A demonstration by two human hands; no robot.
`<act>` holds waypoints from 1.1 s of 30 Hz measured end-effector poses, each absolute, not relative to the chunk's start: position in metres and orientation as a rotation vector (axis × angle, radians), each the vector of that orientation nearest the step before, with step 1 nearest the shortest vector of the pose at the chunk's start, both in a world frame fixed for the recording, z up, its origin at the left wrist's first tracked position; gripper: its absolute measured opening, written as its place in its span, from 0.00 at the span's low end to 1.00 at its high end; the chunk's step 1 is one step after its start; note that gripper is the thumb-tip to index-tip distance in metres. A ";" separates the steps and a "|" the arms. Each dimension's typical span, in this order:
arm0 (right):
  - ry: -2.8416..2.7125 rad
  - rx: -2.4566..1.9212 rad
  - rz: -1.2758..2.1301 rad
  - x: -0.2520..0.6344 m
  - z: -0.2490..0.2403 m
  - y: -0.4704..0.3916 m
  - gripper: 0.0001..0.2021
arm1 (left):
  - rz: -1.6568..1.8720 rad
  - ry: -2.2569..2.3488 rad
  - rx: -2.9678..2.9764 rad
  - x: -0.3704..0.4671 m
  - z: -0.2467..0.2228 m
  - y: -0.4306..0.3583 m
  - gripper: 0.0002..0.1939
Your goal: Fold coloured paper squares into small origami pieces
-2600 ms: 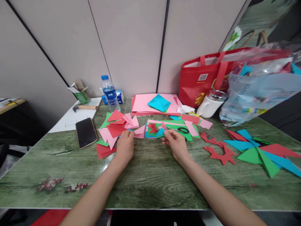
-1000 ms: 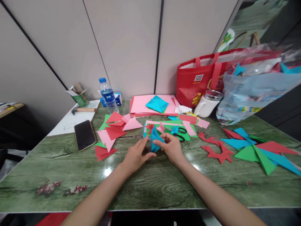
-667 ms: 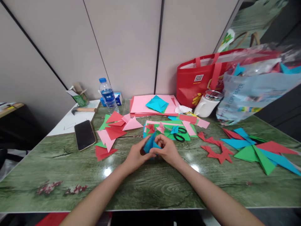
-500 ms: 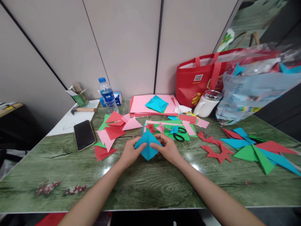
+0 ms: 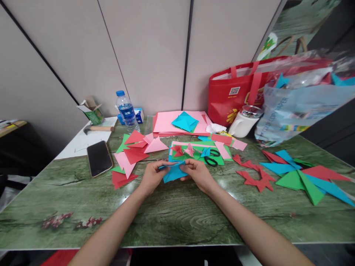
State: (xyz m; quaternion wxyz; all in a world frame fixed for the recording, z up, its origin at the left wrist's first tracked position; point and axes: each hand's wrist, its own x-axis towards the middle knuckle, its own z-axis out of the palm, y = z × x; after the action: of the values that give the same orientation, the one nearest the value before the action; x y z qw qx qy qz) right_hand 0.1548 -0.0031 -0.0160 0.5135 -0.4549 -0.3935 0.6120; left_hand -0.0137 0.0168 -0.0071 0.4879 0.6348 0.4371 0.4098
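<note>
Between my two hands is a folded sheet of blue paper (image 5: 174, 173), held just above the near middle of the table. My left hand (image 5: 153, 176) pinches its left end, thumb on top. At the right end my right hand (image 5: 197, 173) grips it between thumb and fingers. Just beyond lie scissors (image 5: 211, 158) with black handles, on green paper (image 5: 219, 159), beside small folded pieces in red (image 5: 177, 150), pink (image 5: 189, 149) and blue (image 5: 205, 152). The fingers under the blue paper are partly hidden.
Folded red and pink pieces (image 5: 135, 155) lie left, near a phone (image 5: 100, 158), a hammer (image 5: 100, 128) and a water bottle (image 5: 127, 112). At right are a red paper ring (image 5: 257, 179), coloured folded strips (image 5: 299, 181), a white mug (image 5: 244, 122) and bags (image 5: 227, 96).
The blue paper was an upright diamond shape with a centre crease facing me. It is now folded over into a lower, wider shape, with both hands still on it.
</note>
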 end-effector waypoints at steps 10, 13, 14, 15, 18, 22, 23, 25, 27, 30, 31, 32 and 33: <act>-1.144 -0.908 1.396 0.165 -0.013 -0.002 0.11 | 1.003 1.009 0.948 -0.016 0.002 0.021 0.06; -1.379 -0.931 1.314 0.166 -0.013 -0.004 0.13 | 0.952 0.981 0.917 -0.016 0.002 0.022 0.07; -1.417 -0.957 1.266 0.165 -0.013 -0.004 0.13 | 0.923 0.966 0.927 -0.015 0.002 0.021 0.07; -1.437 -0.989 1.216 0.164 -0.013 -0.005 0.11 | 0.894 0.949 0.940 -0.015 0.002 0.020 0.08; -1.375 -1.110 1.085 0.161 -0.016 -0.004 0.07 | 0.833 0.894 0.973 -0.011 0.001 0.017 0.11; -1.224 -1.203 0.987 0.160 -0.020 -0.002 0.09 | 0.839 0.817 1.019 -0.008 0.000 0.013 0.24; -1.217 -1.211 0.965 0.160 -0.020 -0.002 0.10 | 0.880 0.811 1.063 -0.008 0.000 0.013 0.26; -1.213 -1.218 0.942 0.160 -0.020 -0.002 0.10 | 1.022 0.832 1.203 -0.008 -0.001 0.014 0.27; -1.189 -1.215 0.962 0.159 -0.020 -0.003 0.10 | 1.182 0.874 1.372 -0.010 -0.001 0.015 0.22; -1.189 -1.211 0.984 0.158 -0.020 -0.005 0.09 | 1.232 0.942 1.616 -0.012 0.001 0.015 0.16; -1.212 -1.212 0.967 0.157 -0.020 -0.005 0.09 | 1.187 0.968 1.676 -0.013 0.001 0.014 0.14; -1.245 -1.212 0.938 0.157 -0.020 -0.006 0.08 | 1.164 1.003 1.710 -0.012 0.002 0.013 0.12; -1.282 -1.210 0.904 0.157 -0.020 -0.006 0.08 | 1.154 1.021 1.735 -0.012 0.001 0.012 0.09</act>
State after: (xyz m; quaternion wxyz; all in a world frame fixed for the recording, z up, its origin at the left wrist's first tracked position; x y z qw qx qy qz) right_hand 0.1567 -0.0059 -0.0195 0.5480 -0.5109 -0.5413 0.3817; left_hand -0.0119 0.0125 0.0013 0.3992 0.6855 0.4034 0.4561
